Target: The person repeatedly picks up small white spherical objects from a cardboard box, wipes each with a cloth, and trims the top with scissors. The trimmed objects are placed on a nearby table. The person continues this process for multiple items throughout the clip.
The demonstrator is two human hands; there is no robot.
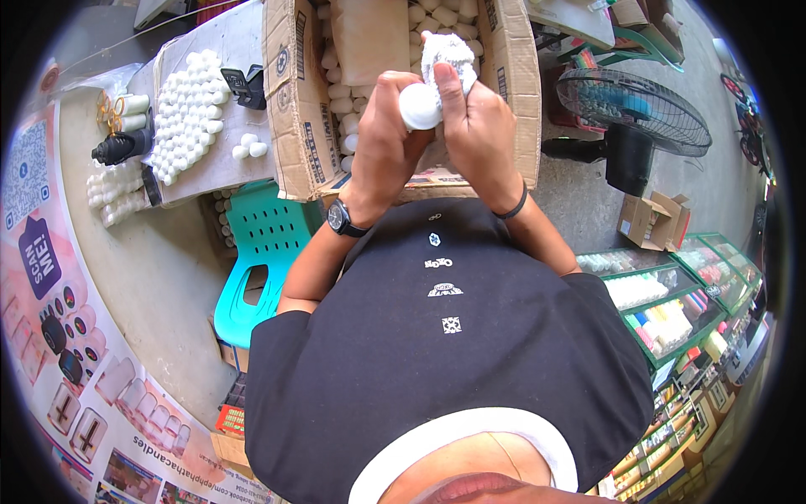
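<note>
A short, thick white candle point(420, 107) is gripped in my left hand point(379, 139), its rounded end facing up. My right hand point(484, 126) is closed on a white speckled cloth point(449, 59), its thumb pressed along it right beside the candle. Both hands meet over a large open cardboard box point(294, 155). Inside the box lie many similar white candles point(340, 90) and a cream-coloured flat sheet point(369, 42). My fingers hide part of the candle and of the cloth.
Left of the box, a grey table point(189, 181) bears rows of white candles point(189, 109) and a small black device point(245, 86). A turquoise chair point(260, 244) stands below it. To the right are a black fan point(634, 109), a small carton point(651, 220) and green-framed display cases point(672, 294).
</note>
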